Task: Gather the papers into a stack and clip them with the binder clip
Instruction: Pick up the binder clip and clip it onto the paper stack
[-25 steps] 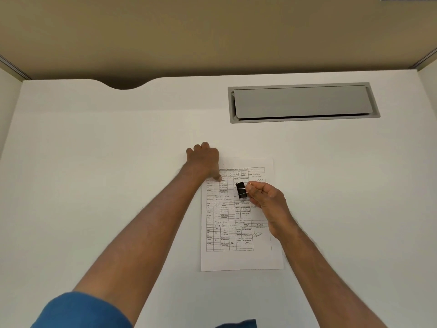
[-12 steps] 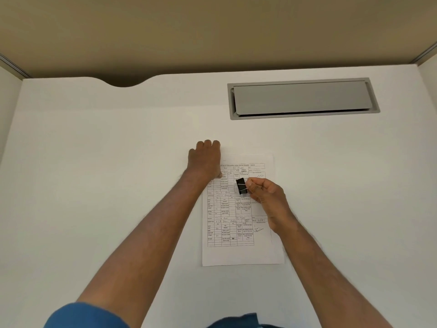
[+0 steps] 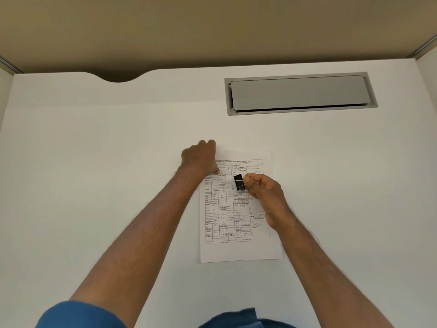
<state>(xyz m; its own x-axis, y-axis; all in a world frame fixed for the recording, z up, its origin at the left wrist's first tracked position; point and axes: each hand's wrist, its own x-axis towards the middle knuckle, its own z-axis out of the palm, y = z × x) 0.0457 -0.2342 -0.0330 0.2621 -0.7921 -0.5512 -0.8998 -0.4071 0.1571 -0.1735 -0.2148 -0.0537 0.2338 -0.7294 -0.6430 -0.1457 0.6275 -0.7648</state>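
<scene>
A stack of white papers with printed tables lies flat on the white desk, edges lined up. My left hand grips the stack's top left corner, fingers curled over the far edge and thumb on the sheet. My right hand hovers over the upper middle of the top sheet and pinches the wire handles of a black binder clip. The clip's black body points left, toward my left hand. Whether the clip's jaws are spread I cannot tell.
A grey cable hatch with its lid slightly raised is set into the desk at the back right. A curved notch cuts the desk's far edge at the left. Partition walls stand on both sides.
My left hand has shifted slightly toward the far edge of the papers, its fingers now curled over it. My right hand with the clip has barely moved.
</scene>
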